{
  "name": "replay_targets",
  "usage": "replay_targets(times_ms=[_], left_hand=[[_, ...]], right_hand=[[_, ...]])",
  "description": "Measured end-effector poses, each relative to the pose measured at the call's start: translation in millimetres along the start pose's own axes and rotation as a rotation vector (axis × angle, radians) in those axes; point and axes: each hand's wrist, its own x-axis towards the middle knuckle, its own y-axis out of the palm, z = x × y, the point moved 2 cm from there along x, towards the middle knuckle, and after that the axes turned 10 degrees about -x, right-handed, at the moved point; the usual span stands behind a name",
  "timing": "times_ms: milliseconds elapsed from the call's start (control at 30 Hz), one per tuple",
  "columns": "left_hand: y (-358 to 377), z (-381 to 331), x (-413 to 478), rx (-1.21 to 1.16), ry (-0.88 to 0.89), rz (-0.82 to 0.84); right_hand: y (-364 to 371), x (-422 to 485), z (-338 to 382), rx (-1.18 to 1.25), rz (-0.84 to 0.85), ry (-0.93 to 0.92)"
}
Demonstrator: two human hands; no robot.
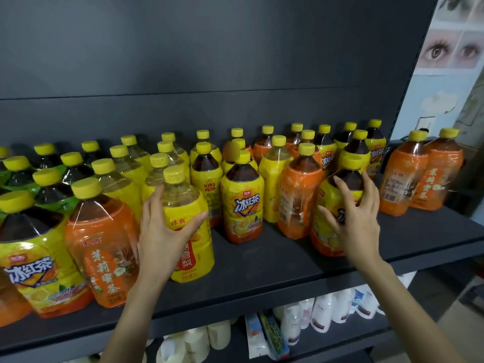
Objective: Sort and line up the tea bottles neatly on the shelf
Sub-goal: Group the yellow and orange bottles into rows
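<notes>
Several yellow-capped tea bottles stand on a dark shelf (pixel 275 260). My left hand (pixel 162 231) grips a pale pear-drink bottle with a yellow label (pixel 191 221) near the shelf's front, thumb on its right side. My right hand (pixel 353 218) holds a dark iced-tea bottle with a yellow label (pixel 330 205), which leans left at the front right. Between them stands an upright iced-tea bottle (pixel 242 203). An orange jasmine-tea bottle (pixel 102 244) and a big iced-tea bottle (pixel 34 258) stand at the front left.
Two orange-label bottles (pixel 403 176) stand apart at the shelf's right end. Green-label bottles (pixel 52 189) crowd the far left. A lower shelf holds white bottles and pouches (pixel 322 313). The shelf's back panel (pixel 209 61) is dark and bare.
</notes>
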Motion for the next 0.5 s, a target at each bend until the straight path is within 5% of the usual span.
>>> replay_targets(times_ms=[200,300,367,500], left_hand=[[1.0,0.0,0.4,0.039,-0.007,-0.013],[0.6,-0.9,-0.3,0.049,-0.008,-0.015],[0.5,-0.4,0.2,0.05,-0.011,-0.011],[-0.3,1.2,-0.9,0.058,-0.002,-0.007]], right_hand=[[7.8,2.4,12.8,0.019,-0.054,0.11],[7.9,-1.7,75.7,0.179,-0.101,-0.108],[18.6,-1.9,119.9,0.32,0.004,-0.24],[55.9,8.4,165.9,0.411,0.231,-0.125]])
